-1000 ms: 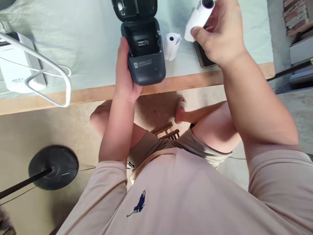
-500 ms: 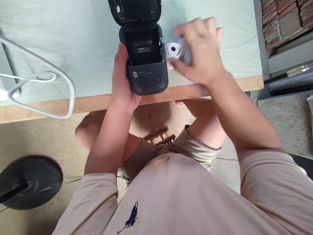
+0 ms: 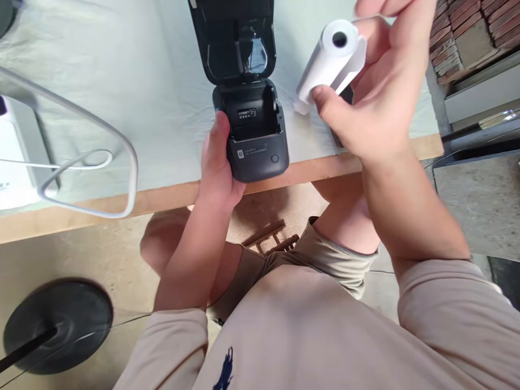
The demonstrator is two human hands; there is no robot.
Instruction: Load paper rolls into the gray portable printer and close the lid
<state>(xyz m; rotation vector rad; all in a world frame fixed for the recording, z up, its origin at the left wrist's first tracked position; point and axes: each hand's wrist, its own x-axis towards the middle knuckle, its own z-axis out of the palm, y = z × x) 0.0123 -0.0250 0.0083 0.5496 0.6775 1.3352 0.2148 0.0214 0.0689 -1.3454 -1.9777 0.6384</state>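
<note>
The dark grey printer (image 3: 254, 132) stands at the near edge of the table (image 3: 122, 203), its lid (image 3: 233, 38) swung up and back. A white label with small print sits on the back wall of its open paper bay, and another small label with an icon and a line of text runs along the front face beside a round power button (none of the writing is sharp enough to read). The bay itself holds nothing.

The left hand (image 3: 217, 168) wraps the printer's left side, thumb up along the edge of the bay, its grip closed on the body. The right hand (image 3: 376, 103) is lifted above the table to the right of the printer, its grip pinched around a white paper roll (image 3: 331, 62), thumb on the lower end and fingers behind; the roll's hollow core faces the camera.

A pale green cloth (image 3: 122, 81) covers the table left of the printer, with bare room up to a white device (image 3: 16, 157) and a white bent cable (image 3: 97, 157). The wooden table edge runs just under the printer's front.
</note>
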